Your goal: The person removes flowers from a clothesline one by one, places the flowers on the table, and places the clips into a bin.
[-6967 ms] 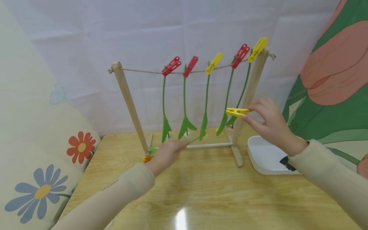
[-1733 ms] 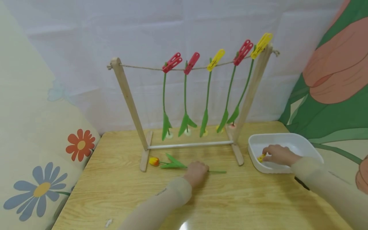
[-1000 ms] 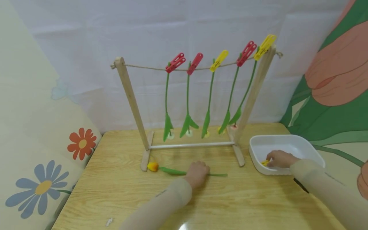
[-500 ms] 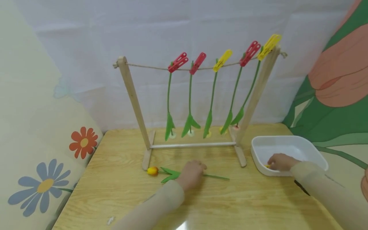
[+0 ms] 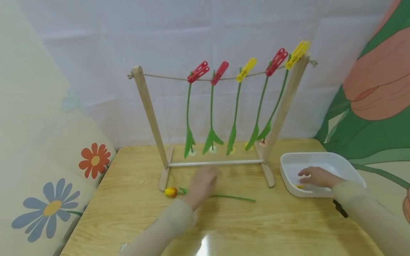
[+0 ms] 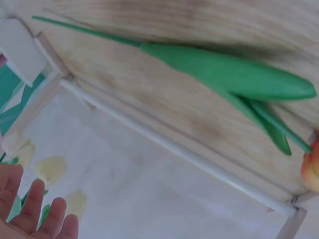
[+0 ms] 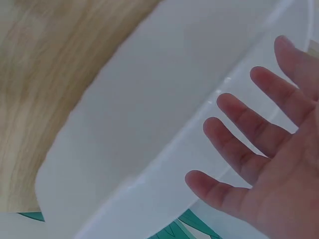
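An artificial tulip (image 5: 234, 197) with an orange-yellow bloom lies on the table in front of the wooden rack. Over it hovers my left hand (image 5: 201, 185); the left wrist view shows its fingers spread and touching nothing, apart from the tulip's green leaf (image 6: 224, 74). My right hand (image 5: 320, 176) is over the white basin (image 5: 349, 167), fingers loose and holding nothing, as the right wrist view confirms. Below its fingertips a yellow clothespin (image 5: 300, 186) lies in the basin, partly hidden. Several tulips hang head-down from the rope, held by red clothespins (image 5: 198, 72) and yellow clothespins (image 5: 246, 70).
The wooden rack (image 5: 147, 110) stands at the table's back, with a white crossbar (image 5: 217, 163) low between its legs. A white cloth (image 5: 160, 32) hangs behind. Flower-painted panels (image 5: 381, 78) flank the table. Rope (image 5: 163, 76) left of the hanging tulips carries no clothespins.
Earlier my left hand held the tulip up and my right a yellow clothespin. The tulip came down to the table, the clothespin into the basin; both hands have just let go, the left rising.
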Available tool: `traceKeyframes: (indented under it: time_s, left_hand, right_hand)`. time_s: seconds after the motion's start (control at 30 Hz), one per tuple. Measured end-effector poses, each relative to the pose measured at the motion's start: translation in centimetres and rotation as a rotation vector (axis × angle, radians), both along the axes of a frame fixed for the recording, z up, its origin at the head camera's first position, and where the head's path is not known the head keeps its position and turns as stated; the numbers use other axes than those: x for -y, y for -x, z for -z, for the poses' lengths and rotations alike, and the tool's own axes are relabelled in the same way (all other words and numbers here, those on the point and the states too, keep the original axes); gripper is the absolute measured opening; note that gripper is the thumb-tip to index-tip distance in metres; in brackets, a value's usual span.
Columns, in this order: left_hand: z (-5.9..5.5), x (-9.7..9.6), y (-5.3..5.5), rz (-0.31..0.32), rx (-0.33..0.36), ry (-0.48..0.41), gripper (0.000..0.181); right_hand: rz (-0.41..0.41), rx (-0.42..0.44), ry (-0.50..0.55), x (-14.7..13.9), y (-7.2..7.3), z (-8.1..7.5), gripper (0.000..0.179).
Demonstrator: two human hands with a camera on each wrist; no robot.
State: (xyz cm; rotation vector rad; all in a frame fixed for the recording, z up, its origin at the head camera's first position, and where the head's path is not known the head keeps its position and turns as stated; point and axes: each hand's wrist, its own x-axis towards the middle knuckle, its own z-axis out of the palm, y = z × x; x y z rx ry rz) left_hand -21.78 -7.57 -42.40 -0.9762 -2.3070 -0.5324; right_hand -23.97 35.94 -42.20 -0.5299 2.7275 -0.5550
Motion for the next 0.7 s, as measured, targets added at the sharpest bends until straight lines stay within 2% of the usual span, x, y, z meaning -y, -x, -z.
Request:
traceKeyframes:
  time_s: [0.07,0.1,0.27,0.5,0.7]
  left_hand:
    - [-0.4,0.3,0.2,0.0,-0.054,-0.058,0.019]
    - [-0.6,0.4,0.3,-0.005,-0.06,-0.081,0.019]
    - [-1.8,0.9,-0.2,-0.036,-0.014,-0.145,0.024]
    - [-3.2,1.6,-0.7,-0.078,0.008,-0.21,0.024]
    - [-4.2,2.5,-0.3,-0.087,-0.043,-0.285,0.027]
  right_hand:
    - [0.037,-0.019,-0.033,0.6,-0.3,-0.9,0.032]
    - [0.041,-0.024,-0.028,0.7,-0.4,-1.5,0.033]
    - [0.044,-0.048,-0.009,1.1,-1.2,-3.4,0.032]
    - [0.06,-0.095,0.002,1.6,-2.7,-4.8,0.033]
    - [0.061,-0.111,0.019,2.1,-3.3,-5.6,0.034]
